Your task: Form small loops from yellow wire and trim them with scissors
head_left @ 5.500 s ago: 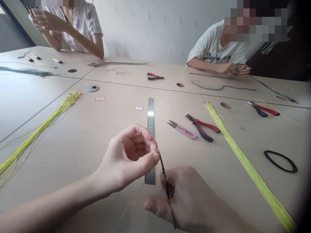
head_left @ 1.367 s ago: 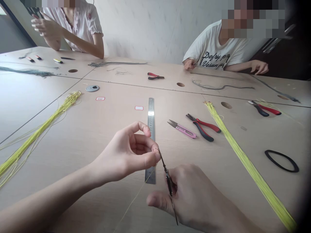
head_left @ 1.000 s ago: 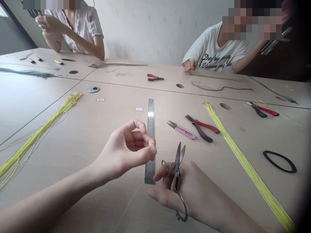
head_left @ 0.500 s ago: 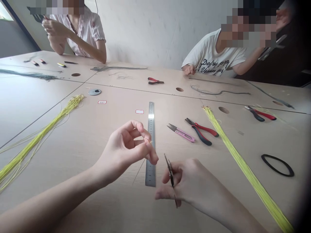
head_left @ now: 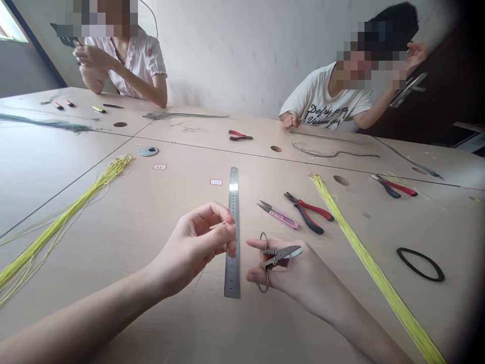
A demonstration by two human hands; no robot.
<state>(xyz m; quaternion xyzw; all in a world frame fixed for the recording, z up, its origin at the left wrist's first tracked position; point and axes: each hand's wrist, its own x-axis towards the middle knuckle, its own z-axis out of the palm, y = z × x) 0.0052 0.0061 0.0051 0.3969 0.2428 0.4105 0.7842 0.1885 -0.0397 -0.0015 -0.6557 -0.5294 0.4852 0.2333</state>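
Head view: left hand (head_left: 197,242), grip pinched on a small ring (head_left: 224,223); at its four o'clock, right hand (head_left: 297,270), grip holding scissors (head_left: 280,255) pointing toward three o'clock.

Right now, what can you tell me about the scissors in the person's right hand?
The scissors look small and all metal, silver-grey, with pointed blades and two thin, rounded loop handles. The right hand holds them above the table, one loop around the thumb, the other around a finger. The blades point back toward the wrist, lying across the hand in this view; whether they are fully closed is hard to tell. The steel ruler lies to their left.
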